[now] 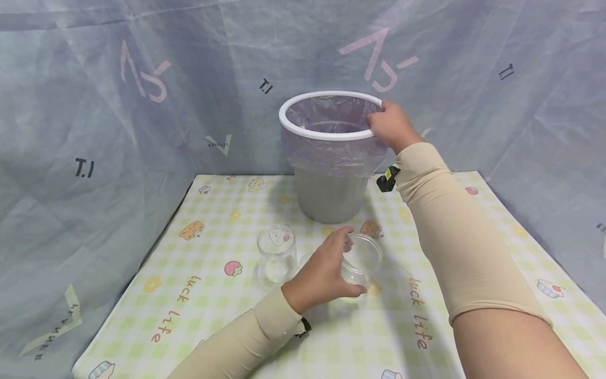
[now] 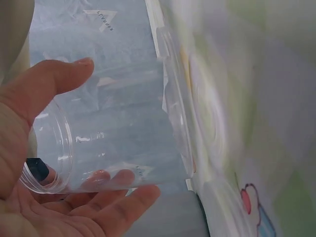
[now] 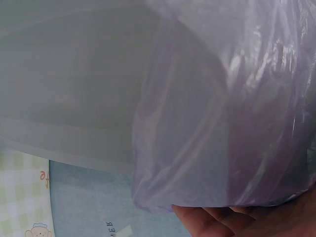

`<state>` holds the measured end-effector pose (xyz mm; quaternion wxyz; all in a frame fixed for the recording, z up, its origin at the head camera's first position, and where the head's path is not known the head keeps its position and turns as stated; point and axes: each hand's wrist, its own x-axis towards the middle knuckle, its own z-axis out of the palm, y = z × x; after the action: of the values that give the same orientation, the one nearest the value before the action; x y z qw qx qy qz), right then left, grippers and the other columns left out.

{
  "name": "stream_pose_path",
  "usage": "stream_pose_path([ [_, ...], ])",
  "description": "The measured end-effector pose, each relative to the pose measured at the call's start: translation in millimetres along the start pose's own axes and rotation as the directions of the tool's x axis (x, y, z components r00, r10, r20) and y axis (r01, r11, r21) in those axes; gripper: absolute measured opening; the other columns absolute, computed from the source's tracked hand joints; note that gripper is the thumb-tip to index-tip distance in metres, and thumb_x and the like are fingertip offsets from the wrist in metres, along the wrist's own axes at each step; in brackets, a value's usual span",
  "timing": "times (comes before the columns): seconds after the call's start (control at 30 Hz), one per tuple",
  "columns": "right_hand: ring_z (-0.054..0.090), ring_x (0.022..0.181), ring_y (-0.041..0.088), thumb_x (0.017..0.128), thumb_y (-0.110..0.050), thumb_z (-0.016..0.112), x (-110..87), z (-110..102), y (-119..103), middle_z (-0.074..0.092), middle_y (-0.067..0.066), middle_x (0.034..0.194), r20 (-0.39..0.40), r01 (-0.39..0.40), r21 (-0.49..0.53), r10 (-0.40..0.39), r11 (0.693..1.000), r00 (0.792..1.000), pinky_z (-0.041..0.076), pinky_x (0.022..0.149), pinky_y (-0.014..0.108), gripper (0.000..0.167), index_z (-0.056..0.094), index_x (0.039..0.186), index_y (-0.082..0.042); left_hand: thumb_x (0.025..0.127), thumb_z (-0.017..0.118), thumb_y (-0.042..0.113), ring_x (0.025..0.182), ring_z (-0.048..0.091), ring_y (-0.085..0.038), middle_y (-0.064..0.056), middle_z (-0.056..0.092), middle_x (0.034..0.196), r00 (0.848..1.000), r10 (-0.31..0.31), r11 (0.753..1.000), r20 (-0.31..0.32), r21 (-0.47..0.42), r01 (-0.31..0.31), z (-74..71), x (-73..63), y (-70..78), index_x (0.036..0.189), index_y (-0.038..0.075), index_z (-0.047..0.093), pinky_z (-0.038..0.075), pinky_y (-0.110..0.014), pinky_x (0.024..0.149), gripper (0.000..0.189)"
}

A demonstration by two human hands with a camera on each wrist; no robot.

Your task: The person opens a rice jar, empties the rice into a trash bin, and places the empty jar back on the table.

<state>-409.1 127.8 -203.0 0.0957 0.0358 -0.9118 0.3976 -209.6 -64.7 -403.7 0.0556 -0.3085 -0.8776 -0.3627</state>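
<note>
My right hand (image 1: 395, 125) grips the white rim (image 1: 326, 136) of a grey trash bin (image 1: 331, 197) at its right side. A translucent purple bin liner (image 3: 192, 128) is folded over that rim. Around a clear plastic jar (image 1: 362, 255) my left hand (image 1: 322, 273) is spread, its thumb and fingers on either side. In the left wrist view the fingers (image 2: 133, 202) lie along the jar's wall, while the thumb (image 2: 64, 76) stands away from it. The jar stands upright with its round mouth facing up.
Left of my left hand stands a second clear jar (image 1: 278, 258). A checked tablecloth (image 1: 208, 310) with printed cartoons covers the table. Grey-blue fabric (image 1: 189, 68) hangs behind and at both sides, close behind the bin.
</note>
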Motion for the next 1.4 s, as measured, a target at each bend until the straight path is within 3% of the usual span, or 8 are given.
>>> stream_pose_path([
  [0.6, 0.052, 0.12, 0.033, 0.098, -0.024, 0.044, -3.6, 1.2, -0.3, 0.056, 0.02, 0.14, -0.01, -0.002, -0.013, 0.001, 1.0, 1.0, 0.044, 0.107, 0.044, 0.059, 0.043, 0.153, -0.003, 0.072, 0.095, 0.032, 0.137, 0.053, -0.02, -0.012, 0.045, 0.148, 1.0, -0.003, 0.999, 0.028, 0.038, 0.002, 3.6, -2.9, -3.6, 0.16, 0.012, 0.022, 0.05, -0.03, 0.105, 0.117],
  [1.17, 0.052, 0.124, 0.032, 0.099, -0.025, 0.043, -3.3, 0.9, -0.8, 0.052, 0.019, 0.148, 0.019, -0.022, -0.002, 0.022, 1.0, 1.0, 0.044, 0.109, 0.044, 0.064, 0.035, 0.159, -0.006, 0.071, 0.094, 0.029, 0.128, 0.053, -0.019, -0.009, 0.042, 0.146, 0.997, 0.06, 0.99, -0.047, 0.127, -0.054, 6.3, -3.1, -0.9, 0.158, 0.011, 0.026, 0.052, -0.031, 0.103, 0.113],
  [1.3, 0.053, 0.121, 0.032, 0.099, -0.026, 0.043, -4.2, -0.8, 0.1, 0.053, 0.019, 0.144, 0.015, -0.02, -0.008, 0.02, 1.0, 1.0, 0.045, 0.105, 0.044, 0.062, 0.038, 0.158, -0.006, 0.071, 0.092, 0.04, 0.134, 0.048, -0.022, -0.01, 0.041, 0.148, 0.986, 0.136, 0.971, -0.098, 0.209, -0.113, 1.0, -2.4, 5.1, 0.155, 0.009, 0.031, 0.049, -0.035, 0.107, 0.109],
  [1.4, 0.051, 0.124, 0.032, 0.1, -0.03, 0.041, -5.8, -3.0, 1.3, 0.05, 0.019, 0.15, 0.022, -0.02, -0.018, 0.021, 1.0, 1.0, 0.044, 0.107, 0.044, 0.065, 0.032, 0.161, -0.006, 0.072, 0.089, 0.047, 0.14, 0.044, -0.026, -0.013, 0.041, 0.152, 0.955, 0.251, 0.934, -0.16, 0.3, -0.195, -12.4, -0.1, 15.2, 0.151, 0.006, 0.036, 0.044, -0.039, 0.114, 0.103],
])
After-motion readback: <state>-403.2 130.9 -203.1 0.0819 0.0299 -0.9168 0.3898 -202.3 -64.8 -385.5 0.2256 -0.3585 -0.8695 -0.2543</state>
